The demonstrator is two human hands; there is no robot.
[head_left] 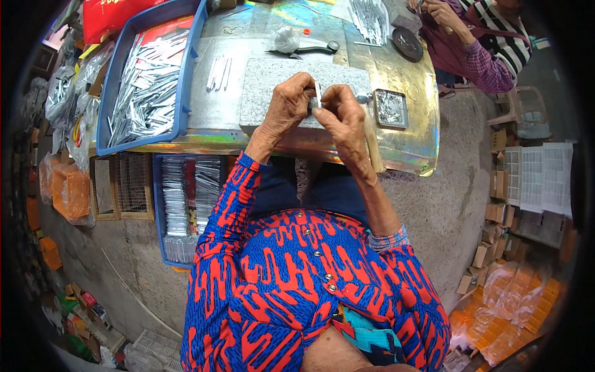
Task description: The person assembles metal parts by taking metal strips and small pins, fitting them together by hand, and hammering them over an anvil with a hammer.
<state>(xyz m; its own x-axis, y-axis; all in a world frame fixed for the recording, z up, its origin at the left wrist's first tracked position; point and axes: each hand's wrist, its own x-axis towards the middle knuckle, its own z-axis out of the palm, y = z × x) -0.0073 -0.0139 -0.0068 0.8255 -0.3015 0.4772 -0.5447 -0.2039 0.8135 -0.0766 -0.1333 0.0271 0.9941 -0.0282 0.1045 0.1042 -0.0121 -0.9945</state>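
Observation:
Above a grey speckled stone slab (260,77), my two hands meet at a slim pale metal strip (318,92) that stands nearly upright. My left hand (289,104) is closed, its fingertips pinching at the strip's lower part. From the other side my right hand (344,118) pinches in at the same spot, thumb and forefinger bent together. A small dark piece shows between the fingertips; its shape is mostly hidden. Beside my right hand a wooden handle (373,146) leans over the table's front edge. A square tin (405,119) of small metal parts sits right of it.
A blue tray (194,65) heaped with metal strips stands on the left. Several strips (219,73) lie beside the slab. Behind it is a black-handled tool (313,47). Another blue crate (159,211) sits below the table's edge. A co-worker (477,46) works at the far right.

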